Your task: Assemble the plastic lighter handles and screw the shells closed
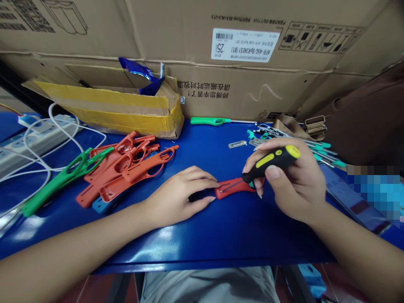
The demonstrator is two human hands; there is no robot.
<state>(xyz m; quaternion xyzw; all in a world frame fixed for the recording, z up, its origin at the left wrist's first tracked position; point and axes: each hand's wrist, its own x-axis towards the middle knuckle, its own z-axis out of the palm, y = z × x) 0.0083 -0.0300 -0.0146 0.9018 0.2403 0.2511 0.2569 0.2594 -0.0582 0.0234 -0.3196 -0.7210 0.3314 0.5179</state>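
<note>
In the middle of the blue table lies a red plastic lighter casing [232,189]. My left hand [181,191] has its fingers closed on the casing's left end, pinning it down. My right hand [292,185] grips a black and yellow screwdriver [268,164], whose thin shaft slants down to the left. The tip meets the casing near its left end. My right fingers cover part of the casing's right end, where a bit of green shows. Beyond my hands lie a clear plastic piece [237,144] and a finished-looking green long-necked lighter [208,121].
Red and green casing halves [126,164] are heaped at left, beside white cables [50,155] and a power strip [38,136]. A taped cardboard box [126,109] stands behind. Metal lighter rods with green parts [325,151], a strap [290,126] and a phone [353,195] lie right.
</note>
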